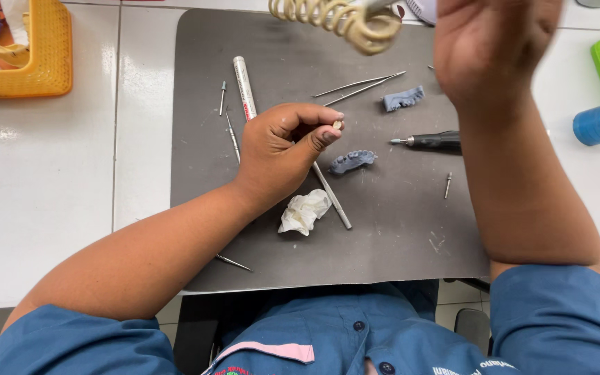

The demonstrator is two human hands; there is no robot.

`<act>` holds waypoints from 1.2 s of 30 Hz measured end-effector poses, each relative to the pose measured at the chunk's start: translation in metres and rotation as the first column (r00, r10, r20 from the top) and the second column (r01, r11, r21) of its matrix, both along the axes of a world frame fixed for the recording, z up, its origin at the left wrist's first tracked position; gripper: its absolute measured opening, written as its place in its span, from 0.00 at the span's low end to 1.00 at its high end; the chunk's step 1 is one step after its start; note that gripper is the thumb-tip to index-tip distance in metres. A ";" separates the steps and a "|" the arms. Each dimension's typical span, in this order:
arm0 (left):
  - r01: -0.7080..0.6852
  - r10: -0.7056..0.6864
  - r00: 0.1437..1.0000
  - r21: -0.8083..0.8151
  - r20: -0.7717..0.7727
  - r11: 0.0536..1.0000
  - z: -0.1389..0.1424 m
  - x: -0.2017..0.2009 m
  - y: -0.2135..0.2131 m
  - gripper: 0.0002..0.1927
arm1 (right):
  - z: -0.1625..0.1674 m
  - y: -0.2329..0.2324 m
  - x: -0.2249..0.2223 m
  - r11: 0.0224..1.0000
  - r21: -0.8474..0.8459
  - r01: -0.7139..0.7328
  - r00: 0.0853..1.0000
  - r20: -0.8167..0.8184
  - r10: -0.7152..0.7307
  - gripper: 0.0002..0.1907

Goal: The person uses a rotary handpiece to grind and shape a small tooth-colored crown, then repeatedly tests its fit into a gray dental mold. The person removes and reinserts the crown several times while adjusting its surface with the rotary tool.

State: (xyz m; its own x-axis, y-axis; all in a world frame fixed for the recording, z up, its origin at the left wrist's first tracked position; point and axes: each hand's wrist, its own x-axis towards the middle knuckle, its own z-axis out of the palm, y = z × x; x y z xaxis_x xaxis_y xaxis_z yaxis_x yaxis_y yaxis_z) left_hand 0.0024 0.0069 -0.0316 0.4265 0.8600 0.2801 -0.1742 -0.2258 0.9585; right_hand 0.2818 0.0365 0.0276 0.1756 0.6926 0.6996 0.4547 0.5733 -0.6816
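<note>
- Small pale piece [338,125], frame centre: pinched betw. thumb and forefinger tip of left hand [282,149], above the grey mat [383,236].
- Left fingers curled tight round it; piece sticks out on the right side of the fist.
- Handpiece [430,141] lies just right of it, long axis horizontal, tip pointing left toward the piece.
- Right hand [494,48], upper right, raised, blurred; nothing seen held, grip can't tell.
- Grey dental cast [353,161] just below the piece.

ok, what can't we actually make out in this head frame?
- Right hand: blurred, fingers cut off by the top edge; grip unclear.
- Small pale piece pinched by the left hand: too small to identify.
- Coiled cord: top cut off by the frame.
- Black handpiece: rear hidden behind the right forearm.
- Yellow basket: contents cropped at the left corner.
</note>
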 end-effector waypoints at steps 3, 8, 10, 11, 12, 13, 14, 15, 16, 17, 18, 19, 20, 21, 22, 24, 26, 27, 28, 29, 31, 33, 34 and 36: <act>0.016 -0.018 0.999 0.041 0.037 0.999 -0.001 -0.001 0.000 0.08 | 0.001 -0.029 0.010 0.963 0.036 -0.268 0.916 -0.301 0.266 0.17; -0.017 0.014 0.999 0.068 0.041 0.998 -0.001 -0.002 0.002 0.08 | 0.012 -0.054 -0.013 0.829 -0.125 -0.545 0.829 0.069 0.555 0.24; -0.028 0.025 0.999 0.054 0.043 0.998 0.000 -0.002 0.003 0.08 | 0.015 -0.057 -0.025 0.862 -0.199 -0.466 0.825 0.256 0.504 0.27; -0.034 0.032 0.998 0.052 0.045 0.998 0.000 -0.003 0.005 0.08 | 0.017 -0.057 -0.031 0.863 -0.236 -0.446 0.817 0.287 0.501 0.25; -0.029 0.026 0.998 0.056 0.058 0.998 0.001 -0.004 0.007 0.08 | 0.017 -0.057 -0.035 0.863 -0.272 -0.425 0.808 0.316 0.497 0.23; -0.023 0.019 0.997 0.057 0.070 0.998 0.001 -0.005 0.008 0.08 | 0.018 -0.057 -0.038 0.862 -0.308 -0.402 0.798 0.344 0.495 0.21; -0.019 0.014 0.996 0.055 0.083 0.998 0.001 -0.006 0.009 0.08 | 0.018 -0.058 -0.040 0.859 -0.346 -0.378 0.786 0.370 0.495 0.20; -0.061 0.057 0.998 0.098 0.039 0.993 0.001 -0.007 0.011 0.08 | 0.018 -0.058 -0.042 0.853 -0.384 -0.355 0.771 0.396 0.499 0.20; -0.101 0.102 0.995 0.142 -0.003 0.985 0.001 -0.008 0.013 0.09 | 0.018 -0.058 -0.043 0.867 -0.364 -0.342 0.774 0.414 0.479 0.17; -0.137 0.147 0.988 0.187 -0.044 0.973 0.000 -0.008 0.016 0.09 | 0.018 -0.058 -0.042 0.880 -0.343 -0.328 0.776 0.433 0.459 0.14; -0.153 0.163 0.986 0.202 -0.030 0.967 0.000 -0.008 0.017 0.08 | 0.017 -0.058 -0.041 0.893 -0.323 -0.314 0.778 0.452 0.437 0.12; -0.168 0.176 0.984 0.216 -0.016 0.962 0.000 -0.008 0.019 0.08 | 0.016 -0.058 -0.041 0.910 -0.303 -0.284 0.788 0.467 0.401 0.12; -0.181 0.186 0.983 0.233 -0.001 0.956 0.000 -0.008 0.021 0.08 | 0.014 -0.059 -0.040 0.926 -0.281 -0.251 0.797 0.482 0.363 0.12; -0.172 0.175 0.985 0.216 0.005 0.961 0.001 -0.008 0.022 0.08 | 0.013 -0.058 -0.038 0.941 -0.238 -0.240 0.794 0.510 0.332 0.11; -0.162 0.163 0.987 0.200 0.011 0.966 0.001 -0.008 0.022 0.08 | 0.011 -0.057 -0.035 0.954 -0.194 -0.228 0.791 0.535 0.298 0.11; -0.149 0.152 0.988 0.194 0.002 0.970 0.003 -0.009 0.022 0.08 | 0.009 -0.056 -0.032 0.965 -0.105 -0.242 0.772 0.582 0.257 0.09; -0.148 0.157 0.987 0.217 -0.024 0.965 0.004 -0.008 0.022 0.08 | 0.009 -0.055 -0.031 0.967 -0.084 -0.239 0.772 0.588 0.241 0.12; -0.150 0.162 0.986 0.229 -0.036 0.962 0.004 -0.009 0.022 0.08 | 0.009 -0.054 -0.031 0.967 -0.096 -0.238 0.780 0.574 0.249 0.14; -0.151 0.168 0.985 0.240 -0.048 0.959 0.004 -0.009 0.022 0.07 | 0.009 -0.054 -0.032 0.966 -0.108 -0.237 0.788 0.560 0.256 0.16; -0.153 0.173 0.983 0.250 -0.061 0.956 0.004 -0.009 0.023 0.07 | 0.010 -0.054 -0.033 0.962 -0.125 -0.241 0.799 0.538 0.270 0.17; -0.145 0.162 0.986 0.246 -0.050 0.958 0.004 -0.009 0.024 0.07 | 0.011 -0.054 -0.036 0.959 -0.148 -0.243 0.812 0.510 0.285 0.18; -0.146 0.165 0.985 0.254 -0.057 0.956 0.003 -0.009 0.024 0.07 | 0.013 -0.053 -0.037 0.959 -0.155 -0.239 0.815 0.504 0.285 0.19; -0.150 0.174 0.982 0.266 -0.069 0.952 0.003 -0.008 0.025 0.07 | 0.013 -0.053 -0.037 0.959 -0.157 -0.237 0.817 0.502 0.284 0.20; -0.156 0.181 0.981 0.267 -0.074 0.951 0.003 -0.009 0.025 0.07 | 0.013 -0.052 -0.038 0.962 -0.146 -0.230 0.815 0.511 0.272 0.20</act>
State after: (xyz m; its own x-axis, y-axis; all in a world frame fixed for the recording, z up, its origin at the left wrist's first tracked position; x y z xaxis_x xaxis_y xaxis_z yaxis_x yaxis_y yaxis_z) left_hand -0.0063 0.0319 -0.0288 0.3177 0.8249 0.4674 -0.0217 -0.4865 0.8734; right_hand 0.2442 -0.0155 0.0406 -0.3876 0.7154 0.5813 0.6013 0.6742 -0.4288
